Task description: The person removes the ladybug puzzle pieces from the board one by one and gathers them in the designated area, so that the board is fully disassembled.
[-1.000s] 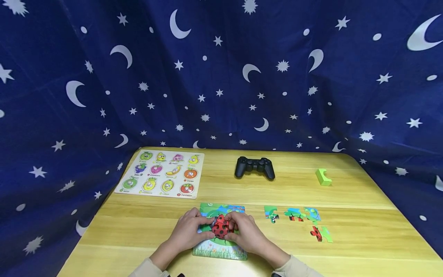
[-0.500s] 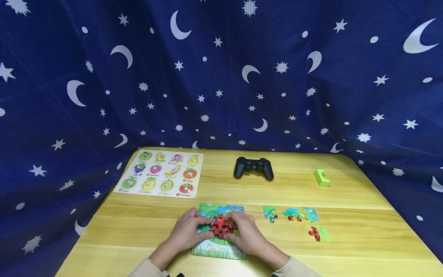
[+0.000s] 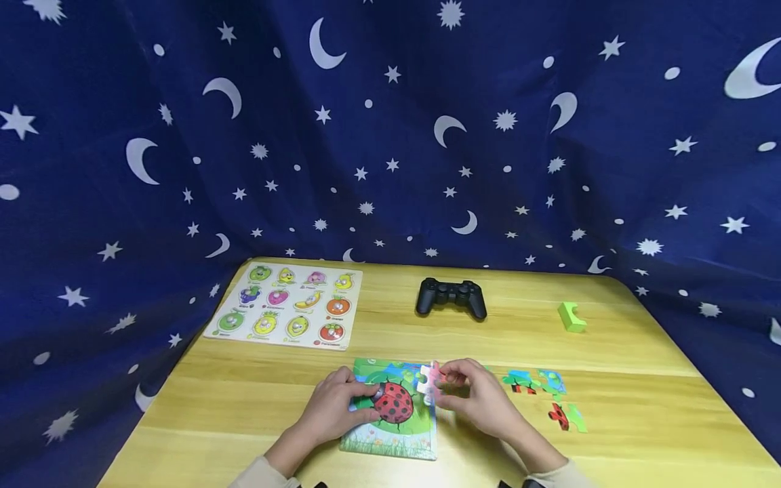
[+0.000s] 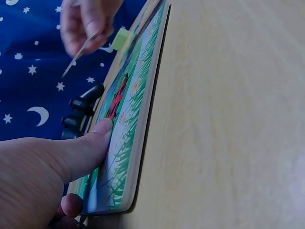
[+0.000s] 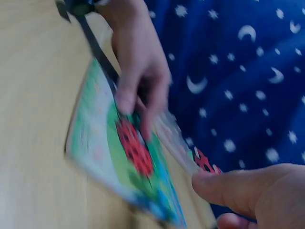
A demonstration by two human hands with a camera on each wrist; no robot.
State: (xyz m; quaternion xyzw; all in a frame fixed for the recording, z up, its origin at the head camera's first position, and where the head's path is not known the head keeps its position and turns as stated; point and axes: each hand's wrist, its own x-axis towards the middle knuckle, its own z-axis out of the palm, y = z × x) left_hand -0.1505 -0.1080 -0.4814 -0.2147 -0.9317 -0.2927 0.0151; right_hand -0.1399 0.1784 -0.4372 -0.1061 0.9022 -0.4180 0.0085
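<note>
A ladybug puzzle board [image 3: 387, 445] lies on the table in the head view, its printed red ladybug [image 3: 396, 408] in plain sight. My left hand [image 3: 334, 405] rests on the board's left part, thumb and fingertips touching it beside the ladybug's head. The left wrist view has that thumb [image 4: 95, 138] lying on the board. My right hand [image 3: 478, 396] pinches a jigsaw puzzle piece [image 3: 425, 384] above the board's right edge. This piece looks blurred and tilted, pale with pink; in the right wrist view red with black dots [image 5: 204, 160] shows at my right fingertips.
Several loose puzzle pieces [image 3: 518, 381] lie right of the board, with a red and green pair [image 3: 558, 415] nearer me. A fruit peg puzzle [image 3: 283, 305] is at the back left. Behind are a black game controller [image 3: 451, 296] and a green block [image 3: 571, 317].
My right hand has lifted the puzzle piece off the ladybug and moved up and right with it, uncovering the printed picture. My left hand stays in place on the board.
</note>
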